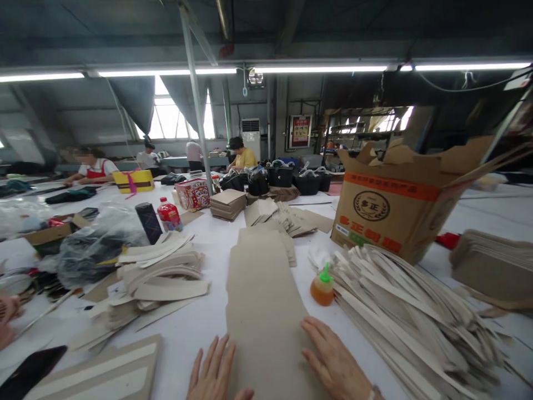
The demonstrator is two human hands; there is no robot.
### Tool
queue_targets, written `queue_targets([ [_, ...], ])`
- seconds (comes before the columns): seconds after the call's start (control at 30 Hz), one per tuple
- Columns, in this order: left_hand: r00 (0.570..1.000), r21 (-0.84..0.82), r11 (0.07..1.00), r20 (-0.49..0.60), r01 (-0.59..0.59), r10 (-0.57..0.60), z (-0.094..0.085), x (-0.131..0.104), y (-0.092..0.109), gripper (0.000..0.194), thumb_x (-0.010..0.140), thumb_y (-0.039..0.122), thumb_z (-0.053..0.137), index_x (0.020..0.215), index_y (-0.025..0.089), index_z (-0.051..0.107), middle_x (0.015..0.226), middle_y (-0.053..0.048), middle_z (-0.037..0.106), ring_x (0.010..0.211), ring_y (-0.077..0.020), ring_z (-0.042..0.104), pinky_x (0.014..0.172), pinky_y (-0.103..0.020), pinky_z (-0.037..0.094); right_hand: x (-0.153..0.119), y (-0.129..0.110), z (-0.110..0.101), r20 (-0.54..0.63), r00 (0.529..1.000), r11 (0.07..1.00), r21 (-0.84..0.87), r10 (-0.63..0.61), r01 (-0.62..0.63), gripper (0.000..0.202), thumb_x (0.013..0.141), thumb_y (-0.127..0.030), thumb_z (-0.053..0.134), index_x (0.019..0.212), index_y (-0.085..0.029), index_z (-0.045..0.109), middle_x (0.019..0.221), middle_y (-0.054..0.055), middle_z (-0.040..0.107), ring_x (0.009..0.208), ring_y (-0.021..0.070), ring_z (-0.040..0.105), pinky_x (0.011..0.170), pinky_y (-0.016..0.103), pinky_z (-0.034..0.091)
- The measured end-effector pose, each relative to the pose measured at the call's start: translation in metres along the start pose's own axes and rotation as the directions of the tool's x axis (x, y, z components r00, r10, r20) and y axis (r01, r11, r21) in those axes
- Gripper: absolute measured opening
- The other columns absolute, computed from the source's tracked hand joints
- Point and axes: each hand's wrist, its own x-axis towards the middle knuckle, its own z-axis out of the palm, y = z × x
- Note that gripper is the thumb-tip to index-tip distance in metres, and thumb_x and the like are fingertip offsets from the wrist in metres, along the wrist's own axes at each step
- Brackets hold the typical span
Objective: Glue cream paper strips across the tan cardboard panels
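Observation:
A long run of grey-beige cardboard pieces point(266, 300) lies before me on the white table, pieces overlapping toward the far end. My left hand point(214, 369) rests at its near left edge, fingers stretched out and holding nothing. On the opposite edge lies my right hand point(333, 358), its fingers extended along the board's side. Just beyond the right hand stands a small glue bottle point(322, 287) with a green nozzle and amber liquid. A heap of long cardboard strips point(412, 311) spreads to the right of that hand.
Curved cardboard pieces point(166, 272) are piled at left, near a panel with pale strips point(104, 369) and a dark phone-like slab point(31, 369). A large carton point(387, 205) stands at right. Farther back are stacked cardboard point(227, 204), a red bottle point(169, 214) and several people.

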Motion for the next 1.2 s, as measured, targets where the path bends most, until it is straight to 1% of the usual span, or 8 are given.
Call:
queue_targets([
  [0.07, 0.996, -0.080, 0.996, 0.073, -0.041, 0.046, -0.021, 0.028, -0.001, 0.066, 0.079, 0.065, 0.039, 0.130, 0.024, 0.046, 0.141, -0.005, 0.040, 0.131, -0.0275, 0.034, 0.109, -0.048, 0.023, 0.028, -0.009, -0.002, -0.014, 1.000, 0.999, -0.047, -0.016, 0.016, 0.044, 0.089, -0.032, 0.043, 0.127, -0.014, 0.050, 0.133, 0.012, 0.049, 0.122, 0.0235, 0.044, 0.104, 0.036, 0.035],
  [0.17, 0.995, -0.113, 0.993, 0.091, -0.023, 0.033, -0.040, 0.066, 0.000, 0.057, 0.083, 0.057, 0.038, 0.126, 0.021, 0.049, 0.139, -0.008, 0.044, 0.128, -0.0261, 0.037, 0.107, -0.046, 0.025, 0.068, -0.019, -0.002, -0.066, 0.997, 0.988, -0.150, -0.043, 0.032, 0.032, 0.086, -0.023, 0.046, 0.116, -0.018, 0.057, 0.120, 0.010, 0.057, 0.109, 0.0226, 0.052, 0.093, 0.035, 0.041],
  [0.3, 0.994, -0.128, 0.990, 0.086, -0.055, 0.066, -0.038, 0.094, -0.001, 0.047, 0.084, 0.049, 0.041, 0.118, 0.020, 0.055, 0.129, -0.009, 0.053, 0.120, -0.0244, 0.046, 0.101, -0.040, 0.034, 0.092, -0.017, 0.003, -0.090, 0.995, 0.974, -0.224, -0.036, 0.015, 0.015, 0.084, -0.022, 0.050, 0.092, -0.020, 0.063, 0.098, 0.008, 0.061, 0.094, 0.0244, 0.054, 0.083, 0.037, 0.042],
  [0.5, 0.986, -0.143, 0.983, 0.103, -0.114, 0.129, -0.024, 0.103, -0.010, 0.040, 0.086, 0.043, 0.040, 0.118, 0.022, 0.053, 0.128, -0.006, 0.052, 0.118, -0.0197, 0.047, 0.101, -0.034, 0.034, 0.077, -0.010, 0.010, -0.123, 0.992, 0.967, -0.253, -0.006, -0.026, 0.012, 0.085, -0.022, 0.048, 0.090, -0.021, 0.059, 0.096, 0.006, 0.058, 0.092, 0.0237, 0.050, 0.081, 0.037, 0.038],
  [0.7, 0.986, -0.107, 0.985, 0.091, -0.132, 0.142, -0.025, 0.147, -0.016, 0.037, 0.089, 0.034, 0.040, 0.124, 0.024, 0.049, 0.142, -0.005, 0.038, 0.130, -0.0230, 0.033, 0.108, -0.040, 0.024, 0.070, -0.010, 0.013, -0.161, 0.987, 0.971, -0.239, -0.019, -0.021, 0.011, 0.084, -0.019, 0.049, 0.090, -0.022, 0.058, 0.096, 0.005, 0.057, 0.091, 0.0222, 0.048, 0.081, 0.035, 0.036],
  [0.83, 0.993, -0.079, 0.992, 0.051, -0.098, 0.102, -0.027, 0.178, -0.015, 0.041, 0.087, 0.035, 0.050, 0.125, 0.020, 0.045, 0.133, -0.008, 0.046, 0.120, -0.0239, 0.044, 0.100, -0.047, 0.034, 0.072, -0.005, 0.018, -0.170, 0.985, 0.975, -0.222, -0.024, -0.015, 0.011, 0.083, -0.018, 0.049, 0.090, -0.022, 0.057, 0.095, 0.005, 0.056, 0.090, 0.0225, 0.048, 0.081, 0.036, 0.035],
  [0.97, 0.997, -0.050, 0.999, 0.074, -0.021, 0.025, -0.029, 0.200, -0.013, 0.033, 0.084, 0.038, 0.056, 0.109, 0.017, 0.055, 0.115, -0.006, 0.056, 0.104, -0.0215, 0.054, 0.089, -0.045, 0.044, 0.075, -0.001, 0.022, -0.174, 0.984, 0.978, -0.207, -0.029, -0.008, 0.012, 0.083, -0.017, 0.049, 0.090, -0.022, 0.058, 0.096, 0.005, 0.056, 0.090, 0.0233, 0.047, 0.081, 0.037, 0.035],
  [1.2, 0.990, -0.131, 0.990, 0.139, 0.054, -0.036, -0.022, 0.212, -0.017, 0.030, 0.085, 0.037, 0.055, 0.107, 0.017, 0.055, 0.108, -0.005, 0.059, 0.094, -0.0180, 0.058, 0.081, -0.040, 0.049, 0.072, -0.005, 0.017, -0.171, 0.985, 0.976, -0.217, -0.024, -0.014, 0.012, 0.084, -0.019, 0.048, 0.092, -0.023, 0.057, 0.096, 0.005, 0.056, 0.090, 0.0231, 0.048, 0.080, 0.036, 0.035],
])
